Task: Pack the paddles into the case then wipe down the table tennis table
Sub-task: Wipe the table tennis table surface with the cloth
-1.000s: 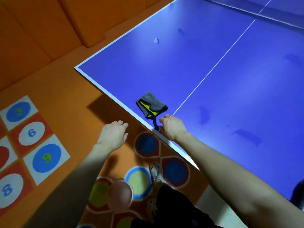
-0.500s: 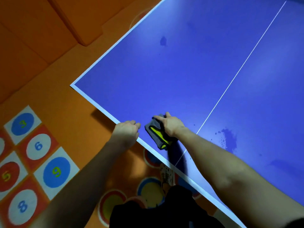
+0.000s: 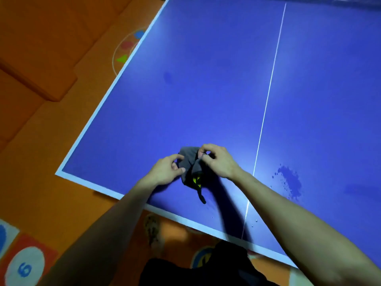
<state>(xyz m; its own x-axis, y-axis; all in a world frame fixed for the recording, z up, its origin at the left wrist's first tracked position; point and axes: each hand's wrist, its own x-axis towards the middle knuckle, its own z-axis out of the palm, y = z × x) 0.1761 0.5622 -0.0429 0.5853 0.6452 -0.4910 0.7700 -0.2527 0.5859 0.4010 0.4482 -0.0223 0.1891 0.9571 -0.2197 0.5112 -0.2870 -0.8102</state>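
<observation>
Grey cloth (image 3: 190, 162) lies on the table (image 3: 206, 89), near its 6 o'clock edge. Left hand (image 3: 167, 171) pinches the 9 o'clock side, right hand (image 3: 218, 162) the 3 o'clock side. Soft, light, floppy, possibly microfibre (view is blurry). Best gripped bunched under the palm. Wet patch (image 3: 288, 180) at 3 o'clock.

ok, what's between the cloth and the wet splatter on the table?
Head view: the right hand gripping the grey cloth, then the white centre line, then bare blue table up to the wet splatter.
</observation>
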